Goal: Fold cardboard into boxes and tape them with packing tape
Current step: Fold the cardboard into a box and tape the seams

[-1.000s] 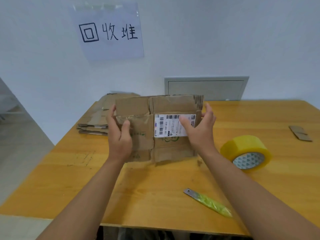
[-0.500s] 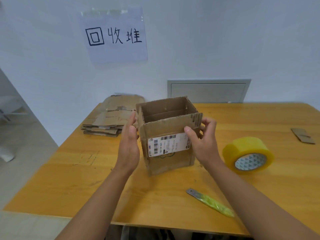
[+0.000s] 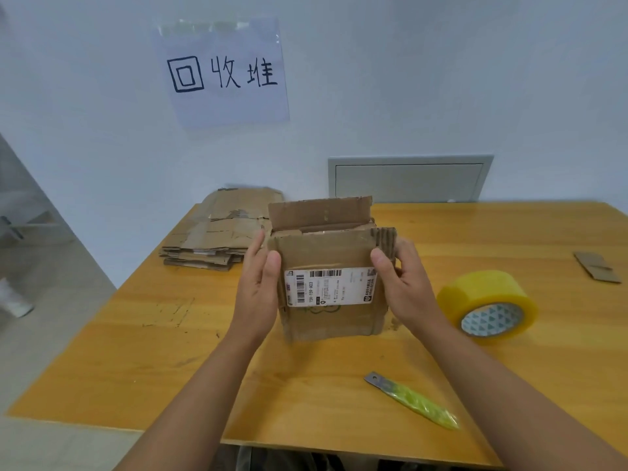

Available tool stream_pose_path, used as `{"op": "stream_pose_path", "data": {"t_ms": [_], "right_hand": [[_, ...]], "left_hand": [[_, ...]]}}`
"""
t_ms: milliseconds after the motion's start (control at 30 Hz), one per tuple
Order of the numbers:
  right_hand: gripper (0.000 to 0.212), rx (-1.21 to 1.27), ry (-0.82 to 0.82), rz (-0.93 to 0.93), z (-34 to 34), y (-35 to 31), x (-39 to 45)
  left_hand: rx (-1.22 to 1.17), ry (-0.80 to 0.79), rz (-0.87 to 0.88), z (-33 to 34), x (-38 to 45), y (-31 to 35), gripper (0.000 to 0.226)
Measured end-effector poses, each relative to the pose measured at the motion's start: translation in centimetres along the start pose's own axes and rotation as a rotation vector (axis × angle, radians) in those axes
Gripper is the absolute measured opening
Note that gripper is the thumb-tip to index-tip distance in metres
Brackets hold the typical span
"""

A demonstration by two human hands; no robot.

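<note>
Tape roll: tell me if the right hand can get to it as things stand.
Probably yes. The tape roll lies on the table just right of the right hand, nothing between them, but that hand must first let go of the box.

Flat cardboard [image 3: 328, 283] opened into box, near flap now folding inward

Likely a packing room, flattened cardboard stack [image 3: 217, 232], tape roll [image 3: 487, 307], handwritten wall sign [image 3: 222, 71]

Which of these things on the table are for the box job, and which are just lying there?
For the job: box, held by left hand and right hand; tape roll; flat cardboard stack.

Lying about: knife; cardboard scrap; wall sign.
</note>
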State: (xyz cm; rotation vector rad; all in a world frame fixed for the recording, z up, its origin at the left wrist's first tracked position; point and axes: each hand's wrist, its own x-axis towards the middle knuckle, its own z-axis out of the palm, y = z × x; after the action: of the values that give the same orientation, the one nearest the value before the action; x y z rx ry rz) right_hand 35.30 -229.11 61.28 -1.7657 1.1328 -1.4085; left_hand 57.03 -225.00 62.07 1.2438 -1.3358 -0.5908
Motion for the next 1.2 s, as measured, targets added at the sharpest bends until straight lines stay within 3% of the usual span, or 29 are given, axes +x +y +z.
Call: {"op": "stream_pose_path", "data": {"t_ms": [100,167,267,433,500,633,767,867,1067,1200], "right_hand": [[0.01,0.021,0.026,0.033,0.2,-0.4,0.4],[0.012,0.058,0.047,0.081,0.3,-0.9,0.7],[0.04,0.101,0.035,0.184,0.1,-1.4,1.4],[0.079,0.118,-0.078,0.217,-0.6,-2.0,3.5],[0.084,0.111,-0.12,0.214,-0.7,-2.1,4.2],[0.085,0.065,-0.131,0.248,-0.7,-1.8,4.5],[0.09,0.059,-0.206,0.315,-1.1,-1.9,5.0],[0.073,0.061,-0.206,0.307,-1.1,-2.1,5.0],[0.029,0.123,-0.14,0.307,-1.4,-1.2,3.5],[0.02,0.146,-0.22,0.411,-1.5,-1.2,2.9]], "left_hand": [[-0.014,0.017,-0.044,0.0,0.5,-0.4,0.053],[-0.043,0.029,-0.106,-0.1,0.7,-0.2,0.054],[-0.125,0.06,-0.127,-0.3,1.1,0.4,0.037],[-0.015,-0.141,-0.204,-1.8,3.2,1.9,0.075],[0.031,-0.227,-0.252,-2.3,4.1,2.8,0.077],[0.134,-0.29,-0.251,-2.5,4.2,3.2,0.055],[0.099,-0.268,-0.255,-2.4,4.3,2.8,0.075],[0.139,-0.3,-0.251,-2.4,4.7,2.9,0.074],[0.098,-0.229,-0.224,-2.0,3.8,1.7,0.036],[0.006,-0.205,-0.352,-1.5,2.5,0.6,0.024]]}}
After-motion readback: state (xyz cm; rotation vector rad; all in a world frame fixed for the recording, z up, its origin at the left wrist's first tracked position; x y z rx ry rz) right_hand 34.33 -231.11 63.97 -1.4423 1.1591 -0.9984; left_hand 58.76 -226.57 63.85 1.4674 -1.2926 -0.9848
